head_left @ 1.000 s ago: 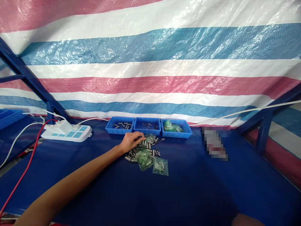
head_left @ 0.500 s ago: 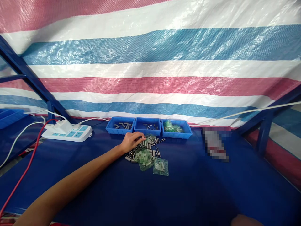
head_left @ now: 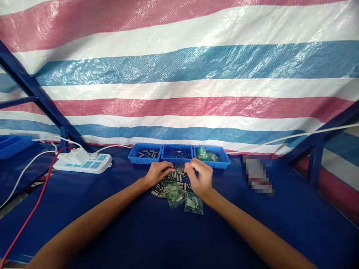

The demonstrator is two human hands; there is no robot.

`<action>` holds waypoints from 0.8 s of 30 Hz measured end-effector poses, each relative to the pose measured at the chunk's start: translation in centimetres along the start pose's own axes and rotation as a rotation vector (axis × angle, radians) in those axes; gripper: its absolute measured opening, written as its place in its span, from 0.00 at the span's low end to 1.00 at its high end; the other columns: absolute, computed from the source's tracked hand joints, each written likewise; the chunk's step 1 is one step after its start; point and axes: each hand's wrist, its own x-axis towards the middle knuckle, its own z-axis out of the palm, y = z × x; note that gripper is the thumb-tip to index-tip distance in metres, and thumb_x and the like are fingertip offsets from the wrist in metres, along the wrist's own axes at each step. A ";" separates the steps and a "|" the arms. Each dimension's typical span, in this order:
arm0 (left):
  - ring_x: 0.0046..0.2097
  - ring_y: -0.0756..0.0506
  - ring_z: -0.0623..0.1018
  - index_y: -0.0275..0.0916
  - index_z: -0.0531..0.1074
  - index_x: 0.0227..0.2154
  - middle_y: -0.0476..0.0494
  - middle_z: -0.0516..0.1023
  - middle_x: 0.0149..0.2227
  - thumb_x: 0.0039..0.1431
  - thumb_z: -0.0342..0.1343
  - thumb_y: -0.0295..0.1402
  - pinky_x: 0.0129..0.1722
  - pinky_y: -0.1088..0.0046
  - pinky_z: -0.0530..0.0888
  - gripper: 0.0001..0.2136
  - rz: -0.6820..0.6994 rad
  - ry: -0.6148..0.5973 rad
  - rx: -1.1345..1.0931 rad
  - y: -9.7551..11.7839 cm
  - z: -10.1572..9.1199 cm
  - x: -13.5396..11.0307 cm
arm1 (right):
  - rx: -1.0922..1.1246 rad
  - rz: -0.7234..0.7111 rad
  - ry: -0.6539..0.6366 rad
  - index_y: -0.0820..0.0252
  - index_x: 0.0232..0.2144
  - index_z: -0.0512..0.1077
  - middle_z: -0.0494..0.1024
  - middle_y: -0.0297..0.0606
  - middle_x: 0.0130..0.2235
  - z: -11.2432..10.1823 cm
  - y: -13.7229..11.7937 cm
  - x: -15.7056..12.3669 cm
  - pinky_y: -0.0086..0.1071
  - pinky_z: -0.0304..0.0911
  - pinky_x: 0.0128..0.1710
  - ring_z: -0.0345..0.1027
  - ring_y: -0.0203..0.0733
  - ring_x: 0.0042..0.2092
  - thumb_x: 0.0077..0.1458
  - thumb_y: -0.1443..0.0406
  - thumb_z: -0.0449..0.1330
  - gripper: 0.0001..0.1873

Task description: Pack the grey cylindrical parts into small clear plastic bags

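A mixed pile of small grey cylinders and thin metal pins (head_left: pixel 162 189) lies on the blue table, with small green-tinted clear bags (head_left: pixel 175 192) on and beside it. My left hand (head_left: pixel 157 174) is over the pile's left edge, thumb and fingers pinched together; whatever is between them is too small to name. Across from it, my right hand (head_left: pixel 201 178) is curled closed above the pile's right side, and its fingertips hide what they may hold. One flat bag of cylinders (head_left: pixel 193 203) rests just below my right hand.
Behind the pile stand three blue bins: the left bin (head_left: pixel 143 161) holds cylinders, the middle bin (head_left: pixel 177 147) thin pins, the right bin (head_left: pixel 215 164) green bags. A white power strip (head_left: pixel 95 164) with cables is at left. A blurred-out item (head_left: pixel 258 175) lies at right.
My right hand has come in from the lower right edge to the pile, opposite my left. The left hand stays in nearly the same place, still pinched. The view has shifted slightly.
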 end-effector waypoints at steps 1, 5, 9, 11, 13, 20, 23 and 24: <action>0.27 0.53 0.75 0.35 0.71 0.33 0.47 0.77 0.29 0.59 0.55 0.37 0.28 0.81 0.69 0.09 0.003 0.006 -0.016 0.0 0.0 0.0 | -0.005 0.044 0.004 0.59 0.25 0.67 0.66 0.36 0.24 0.8 1.0 0.3 0.32 0.59 0.26 0.61 0.36 0.25 0.63 0.64 0.46 0.17; 0.29 0.51 0.77 0.36 0.73 0.32 0.46 0.78 0.29 0.59 0.55 0.36 0.29 0.80 0.70 0.08 0.020 0.036 -0.069 -0.2 0.0 -0.3 | -0.016 0.124 -0.087 0.59 0.36 0.71 0.69 0.37 0.29 2.7 3.8 0.0 0.29 0.58 0.25 0.59 0.33 0.24 0.62 0.62 0.48 0.12; 0.28 0.51 0.77 0.36 0.74 0.31 0.46 0.78 0.28 0.59 0.55 0.35 0.28 0.80 0.69 0.08 0.037 0.071 -0.074 -0.5 0.0 -0.6 | 0.023 0.091 -0.204 0.59 0.37 0.71 0.69 0.38 0.31 2.8 4.2 -1.1 0.29 0.57 0.24 0.58 0.33 0.23 0.61 0.63 0.49 0.11; 0.27 0.52 0.76 0.37 0.74 0.30 0.47 0.78 0.27 0.58 0.56 0.35 0.28 0.80 0.69 0.08 0.036 0.074 -0.060 -0.5 0.0 -0.7 | 0.029 0.073 -0.220 0.60 0.35 0.71 0.69 0.38 0.31 2.8 4.1 -1.4 0.29 0.57 0.24 0.59 0.33 0.23 0.61 0.63 0.50 0.11; 0.26 0.52 0.76 0.37 0.74 0.29 0.48 0.78 0.27 0.58 0.56 0.36 0.27 0.80 0.68 0.08 0.038 0.062 -0.044 -0.4 -0.1 -0.6 | 0.024 0.062 -0.221 0.60 0.34 0.71 0.69 0.38 0.31 2.9 4.1 -1.6 0.29 0.57 0.24 0.59 0.33 0.24 0.61 0.63 0.50 0.11; 0.23 0.52 0.74 0.36 0.74 0.26 0.48 0.76 0.23 0.59 0.54 0.39 0.25 0.79 0.66 0.12 0.035 0.035 -0.030 -0.4 -0.2 -0.4 | -0.014 0.001 -0.232 0.59 0.36 0.71 0.70 0.38 0.30 3.3 4.6 -2.0 0.29 0.58 0.25 0.60 0.34 0.24 0.62 0.62 0.49 0.12; 0.22 0.53 0.73 0.36 0.73 0.25 0.49 0.75 0.21 0.58 0.55 0.40 0.25 0.79 0.66 0.12 0.035 0.058 -0.027 -0.4 -0.2 -0.5 | -0.052 0.004 -0.222 0.59 0.38 0.71 0.71 0.40 0.33 3.4 4.6 -2.2 0.30 0.59 0.28 0.62 0.35 0.27 0.62 0.62 0.49 0.11; 0.22 0.53 0.73 0.36 0.73 0.25 0.49 0.75 0.21 0.58 0.55 0.40 0.25 0.79 0.66 0.13 0.035 0.068 -0.025 -0.4 -0.2 -0.4 | -0.071 0.011 -0.220 0.59 0.38 0.71 0.71 0.40 0.34 3.4 4.7 -2.2 0.30 0.60 0.29 0.63 0.36 0.28 0.62 0.62 0.49 0.11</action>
